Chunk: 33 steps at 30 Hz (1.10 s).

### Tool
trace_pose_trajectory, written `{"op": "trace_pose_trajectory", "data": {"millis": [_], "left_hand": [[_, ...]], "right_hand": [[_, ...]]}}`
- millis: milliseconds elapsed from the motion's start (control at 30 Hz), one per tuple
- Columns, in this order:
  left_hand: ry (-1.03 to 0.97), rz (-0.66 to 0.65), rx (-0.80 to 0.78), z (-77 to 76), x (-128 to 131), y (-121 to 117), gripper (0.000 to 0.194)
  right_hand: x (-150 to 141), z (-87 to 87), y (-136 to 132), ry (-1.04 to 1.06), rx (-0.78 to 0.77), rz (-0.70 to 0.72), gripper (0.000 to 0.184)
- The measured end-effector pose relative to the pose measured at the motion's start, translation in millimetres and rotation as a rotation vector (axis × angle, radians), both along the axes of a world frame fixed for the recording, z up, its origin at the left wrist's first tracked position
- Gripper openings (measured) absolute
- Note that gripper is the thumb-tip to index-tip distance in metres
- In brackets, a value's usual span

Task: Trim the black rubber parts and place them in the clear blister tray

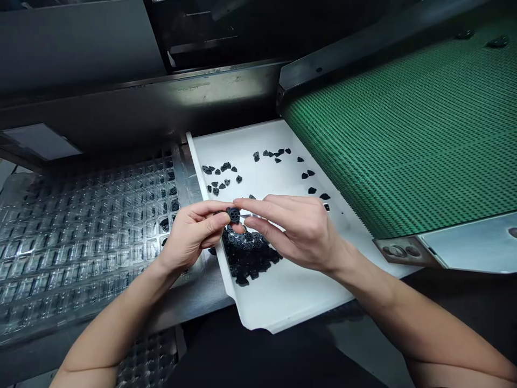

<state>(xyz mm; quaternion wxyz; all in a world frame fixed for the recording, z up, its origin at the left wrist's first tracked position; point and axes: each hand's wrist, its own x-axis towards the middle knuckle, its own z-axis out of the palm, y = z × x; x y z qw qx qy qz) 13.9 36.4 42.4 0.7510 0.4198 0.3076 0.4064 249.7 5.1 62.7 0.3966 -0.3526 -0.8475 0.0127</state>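
Between its thumb and forefinger my left hand (pixel 197 229) pinches a small black plastic part (pixel 233 215) with a round, spoked face. My right hand (pixel 293 226) is just to the right of it, fingers stretched out and thumb apart. Its forefinger tip reaches the part's upper edge; whether it touches cannot be made out. Under both hands lies a white tray (pixel 299 291). A dense pile of similar black parts (pixel 252 258) sits against the tray's left wall, partly hidden by my hands.
Loose black parts (pixel 222 168) are scattered over the tray's far half. To the left lies a clear plastic blister tray (pixel 89 237), with black parts in its right-hand pockets. A green conveyor belt (pixel 412 129) slopes down on the right. Behind stands a metal machine panel (pixel 226 86).
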Motion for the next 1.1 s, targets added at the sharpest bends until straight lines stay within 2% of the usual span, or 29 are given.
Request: {"op": "trace_pose_trajectory", "data": {"millis": [400,667,900,1100], "left_hand": [[0.032,0.015,-0.005,2.0,0.6,-0.4,0.026],[0.050,-0.034,0.019,3.1,-0.2,-0.8,0.026],[0.060,0.016,0.002,1.9,-2.2,0.5,0.028],[0.064,-0.010,0.014,2.4,-2.1,1.1,0.029]], "right_hand": [[0.6,0.9,-2.2,0.049,-0.047,0.019,0.026],[1.4,1.6,-1.7,0.054,-0.087,0.022,0.023],[-0.6,1.9,-2.1,0.101,-0.108,0.069,0.028],[0.7,2.2,-2.1,0.047,-0.067,0.030,0.025]]}}
